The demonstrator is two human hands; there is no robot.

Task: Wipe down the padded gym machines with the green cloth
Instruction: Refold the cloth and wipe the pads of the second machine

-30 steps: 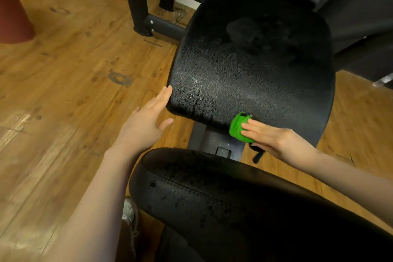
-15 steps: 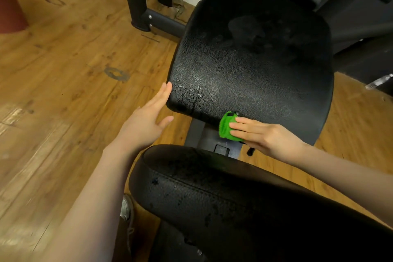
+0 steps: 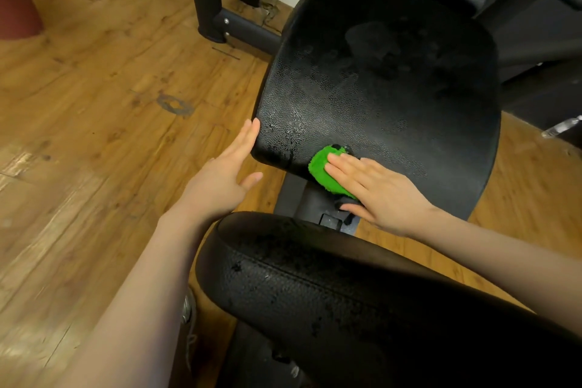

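A black padded seat (image 3: pixel 393 79) fills the upper middle, speckled with wet droplets near its front left corner. My right hand (image 3: pixel 381 190) presses a bunched green cloth (image 3: pixel 327 172) flat against the seat's front edge, fingers straight, thumb tucked below. My left hand (image 3: pixel 225 175) lies open with its fingertips touching the seat's left front corner. A second black pad (image 3: pixel 346 299), also wet, curves across the bottom of the view between my forearms.
The machine's black steel frame (image 3: pixel 217 9) stands on the wooden floor (image 3: pixel 94 110) behind the seat. A dark red object (image 3: pixel 15 0) sits at the far left. A grey post with a knob (image 3: pixel 315 201) joins the two pads. My shoe (image 3: pixel 187 309) shows below.
My right hand has slid the green cloth leftwards and up along the seat's front edge, now lying flatter on the pad. My left hand has stayed at the corner.
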